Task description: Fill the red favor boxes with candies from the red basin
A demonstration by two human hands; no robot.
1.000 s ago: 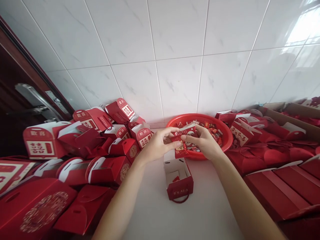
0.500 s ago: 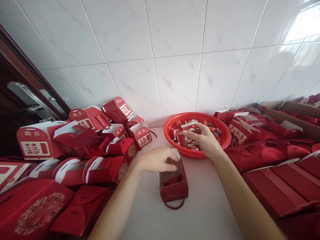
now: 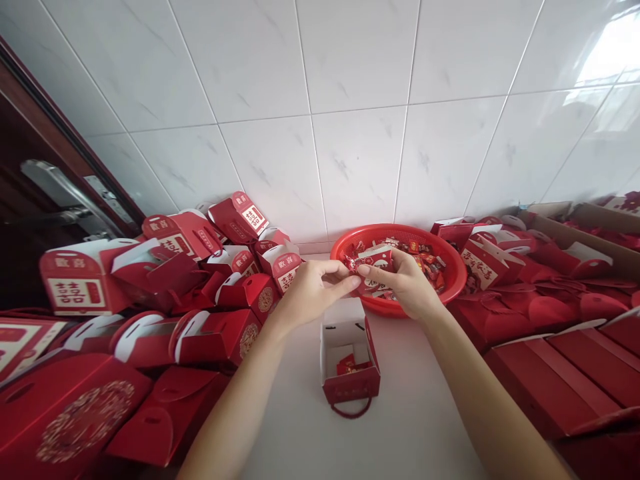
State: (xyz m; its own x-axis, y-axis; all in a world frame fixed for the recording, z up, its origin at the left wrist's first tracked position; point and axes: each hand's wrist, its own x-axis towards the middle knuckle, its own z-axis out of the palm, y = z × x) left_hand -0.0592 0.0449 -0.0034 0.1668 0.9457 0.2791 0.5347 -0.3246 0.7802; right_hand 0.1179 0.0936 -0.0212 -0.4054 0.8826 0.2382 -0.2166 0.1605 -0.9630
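An open red box [image 3: 350,387] with a white inside and a cord handle stands in the middle of the table, a few red wrapped candies [image 3: 349,363] at its bottom. Beyond it, my right hand [image 3: 413,283] grips a red packet [image 3: 376,270] with white print at the near side of the red basket [image 3: 455,280]. My left hand [image 3: 315,287] is closed at the packet's left end, thumb and fingers pinching a small red wrapped candy [image 3: 354,263] there. Wrapped candies fill the basket.
Many red boxes [image 3: 75,287], some with open flaps, are piled on the left. More red boxes [image 3: 545,380] lie in rows on the right, with a cardboard carton [image 3: 585,230] behind. A tiled wall [image 3: 360,167] backs the table; a door handle [image 3: 60,193] is at the left.
My left hand has moved up from above the open box to meet my right hand, closing at the packet's left end. The candies inside the box now show.
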